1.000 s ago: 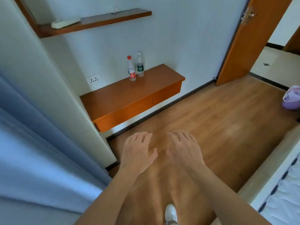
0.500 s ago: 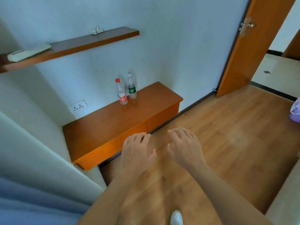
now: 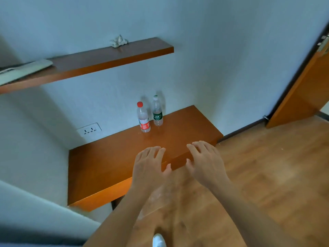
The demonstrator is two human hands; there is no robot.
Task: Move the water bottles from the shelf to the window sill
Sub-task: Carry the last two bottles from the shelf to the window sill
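Two clear water bottles stand upright side by side at the back of a low orange-brown wooden shelf, against the white wall. The left bottle has a red cap and red label; the right bottle has a white cap and green label. My left hand hovers palm down over the shelf's front edge, fingers spread, holding nothing. My right hand is beside it, also spread and empty. Both hands are a short way in front of the bottles. No window sill is in view.
A higher wall shelf carries a white remote and a small pale object. A wall socket sits left of the bottles. An open wooden door stands at right. My white shoe is on the wood floor.
I have walked closer to the low shelf; the bottles appear larger and nearer. My hands have come forward over the shelf's front edge. The curtain and bed have left the view.
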